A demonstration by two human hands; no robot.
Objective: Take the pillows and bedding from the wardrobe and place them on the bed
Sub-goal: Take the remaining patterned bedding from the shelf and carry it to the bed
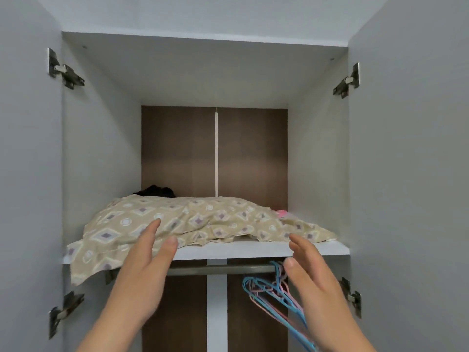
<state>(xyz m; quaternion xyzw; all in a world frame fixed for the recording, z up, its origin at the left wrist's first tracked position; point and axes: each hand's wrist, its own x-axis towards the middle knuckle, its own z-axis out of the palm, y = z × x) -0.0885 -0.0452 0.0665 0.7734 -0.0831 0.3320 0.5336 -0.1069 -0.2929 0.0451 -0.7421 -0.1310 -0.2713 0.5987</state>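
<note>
A beige pillow (203, 219) with a diamond and circle pattern lies on the upper shelf (253, 250) of the open wardrobe. Its loose cover corner hangs over the shelf's front edge at the left. My left hand (142, 270) is raised in front of the pillow's left half, fingers apart, holding nothing; its fingertips overlap the fabric. My right hand (312, 278) is up at the shelf's front edge below the pillow's right end, fingers spread, empty. The bed is out of view.
Both wardrobe doors (28, 174) stand open at the sides. A dark item (156, 191) lies behind the pillow, something pink (282, 213) at its right. Below the shelf, blue and pink hangers (274, 288) hang on a metal rail (220, 270).
</note>
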